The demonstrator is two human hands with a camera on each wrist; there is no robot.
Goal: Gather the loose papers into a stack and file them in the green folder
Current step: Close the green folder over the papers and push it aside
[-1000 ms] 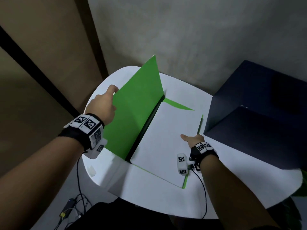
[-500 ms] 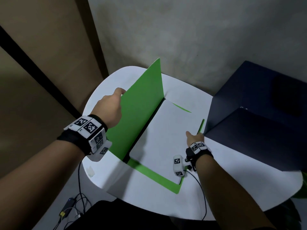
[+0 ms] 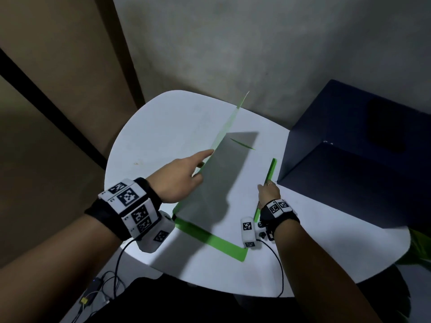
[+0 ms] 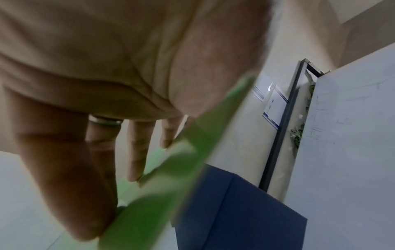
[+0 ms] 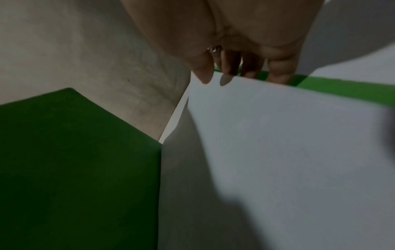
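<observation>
Folder cover [image 3: 229, 122] upright; flat left hand [image 3: 177, 180] presses it, flat right hand [image 3: 268, 193] on papers [image 3: 247, 183].

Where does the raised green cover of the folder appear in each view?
Head: raised cover at centre, nearly edge-on, touched by the left hand.
Left wrist: raised cover, a blurred diagonal band below the palm.
Right wrist: raised cover, dark face, lower left.
Shared landmark: dark blue box, right in head and left wrist views; absent from right wrist.

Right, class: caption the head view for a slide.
Left hand props the green folder cover upright beside the papers; right hand rests at their edge.
</observation>
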